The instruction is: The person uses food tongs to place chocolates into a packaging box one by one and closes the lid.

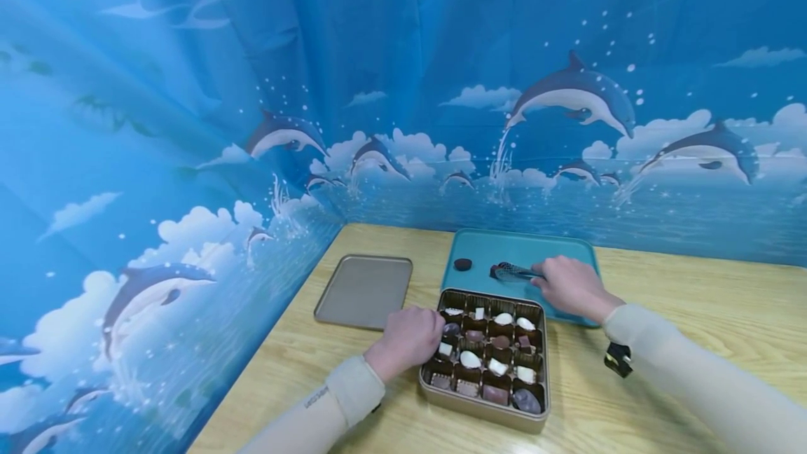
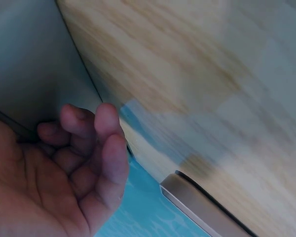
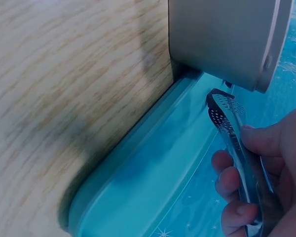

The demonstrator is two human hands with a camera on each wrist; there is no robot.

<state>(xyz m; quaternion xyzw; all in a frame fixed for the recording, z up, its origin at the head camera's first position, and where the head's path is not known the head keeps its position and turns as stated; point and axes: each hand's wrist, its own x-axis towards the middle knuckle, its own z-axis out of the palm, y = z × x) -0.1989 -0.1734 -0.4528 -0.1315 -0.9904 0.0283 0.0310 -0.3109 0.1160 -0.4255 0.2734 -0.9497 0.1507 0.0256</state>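
A gold-brown tin [image 1: 485,406] holds chocolates in rows of compartments, white, brown and dark. My left hand [image 1: 408,338] grips its left rim with curled fingers; in the left wrist view the fingers [image 2: 108,148] bend beside the tin's wall [image 2: 29,49], the thumb mostly out of sight. My right hand [image 1: 570,288] holds perforated metal tongs [image 1: 518,271] over the teal tray [image 1: 523,244]. A small dark chocolate [image 1: 494,272] is at the tongs' tips. The right wrist view shows thumb and fingers wrapped around the tongs [image 3: 241,158].
A second dark, round chocolate [image 1: 463,265] lies on the tray's left part. The flat tin lid [image 1: 366,291] rests left of the tin on the wooden table [image 1: 706,314]. A blue dolphin-print curtain [image 1: 403,76] stands behind and to the left.
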